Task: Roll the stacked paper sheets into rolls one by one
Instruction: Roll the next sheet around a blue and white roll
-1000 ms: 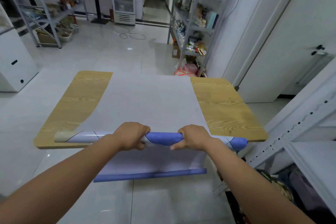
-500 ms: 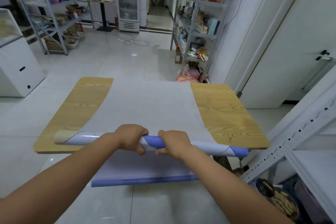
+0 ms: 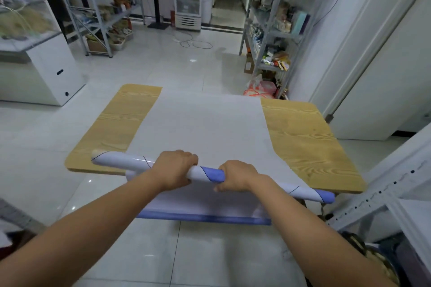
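Left hand point(image 3: 176, 169): clamped on the paper roll point(image 3: 207, 173) from above, palm down. My fingers point(image 3: 189, 156) curl over the roll's far side. The thumb is tucked under and out of sight.

Right hand point(image 3: 236, 176): also clamped on the roll from above, just beside the left hand, with a short stretch of roll bare between the two. The knuckles sit on top and the thumb tip shows at the near underside.

Roll: one long, thin tube, white with blue bands spiralling along it. It lies slantwise across the near edge of the table point(image 3: 310, 147). Its left end is over the wood at the table's near left corner. Its right end, capped in blue, reaches past the table's near right edge. Both hands grip near its middle, so long lengths stick out on either side of them. I cannot tell whether the roll is touching the sheets below it or is raised slightly.

Stacked paper sheets point(image 3: 210, 128): flat and pale, running down the middle of the table from the far edge to the near one, with bare wood on both sides. The near end hangs over the table edge below my hands and finishes in a blue strip point(image 3: 203, 218).

Surroundings: tiled floor point(image 3: 163, 65); metal shelving point(image 3: 272, 18) stocked with goods stands beyond the table to the right.
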